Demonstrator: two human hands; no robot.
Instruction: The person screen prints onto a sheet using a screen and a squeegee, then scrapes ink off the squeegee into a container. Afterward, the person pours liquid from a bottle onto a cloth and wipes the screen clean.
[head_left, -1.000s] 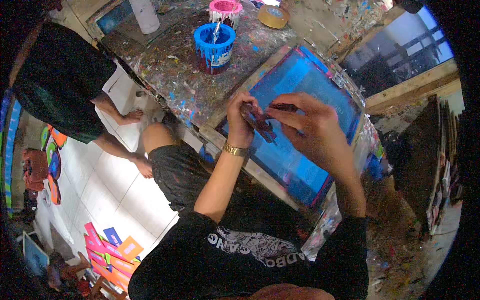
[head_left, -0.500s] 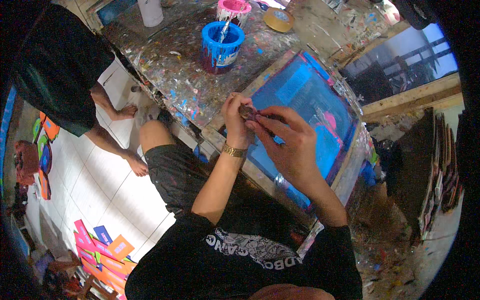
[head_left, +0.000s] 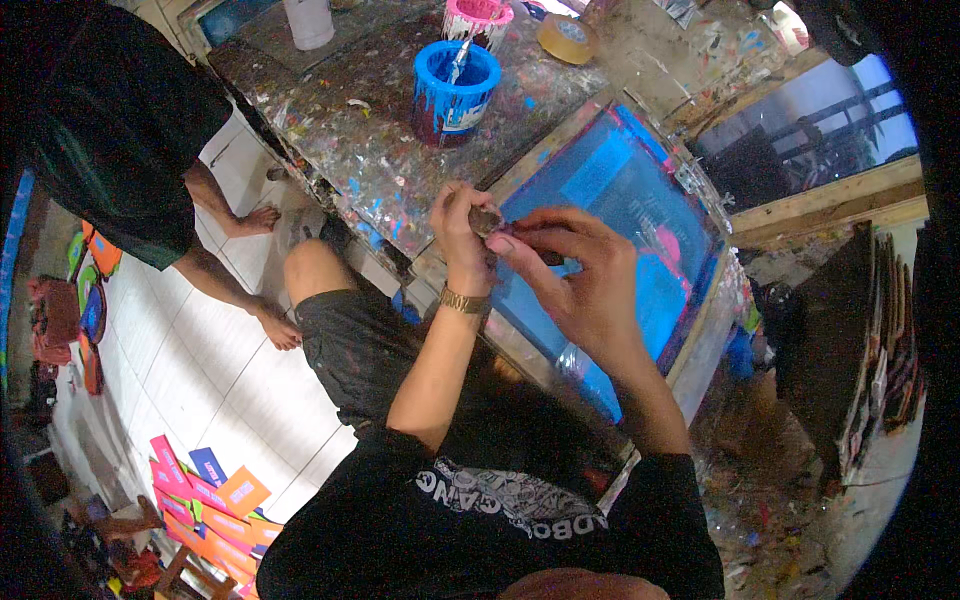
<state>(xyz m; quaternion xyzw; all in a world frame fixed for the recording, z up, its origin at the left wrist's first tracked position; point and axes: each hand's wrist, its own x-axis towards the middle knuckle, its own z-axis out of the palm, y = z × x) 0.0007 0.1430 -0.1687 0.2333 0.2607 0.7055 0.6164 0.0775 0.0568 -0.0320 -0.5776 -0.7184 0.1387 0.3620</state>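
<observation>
My left hand (head_left: 462, 240), with a gold bracelet at its wrist, is closed round a small dark brown object (head_left: 484, 219) whose kind I cannot make out. One rounded end pokes out beside the thumb. My right hand (head_left: 590, 265) meets it there, thumb and fingers pinched together against the object's edge. Whether those fingertips hold a separate piece is hidden. Below both hands lies a screen-printing frame (head_left: 700, 290) with blue mesh, streaked with bright blue and some pink ink. Neither hand appears to press on the mesh.
On the paint-spattered table (head_left: 330, 130) stand a blue paint bucket (head_left: 440, 100) with a stirrer, a pink paint bucket (head_left: 480, 12), a tape roll (head_left: 565, 40) and a white cup (head_left: 309, 25). Another person's bare feet (head_left: 275, 325) are at left, above colourful printed pieces (head_left: 215, 510) on the tiled floor.
My right hand has turned slightly, its fingers curling closer over the object. In my left hand, the brown end shows a little more. The whole view has shifted slightly.
</observation>
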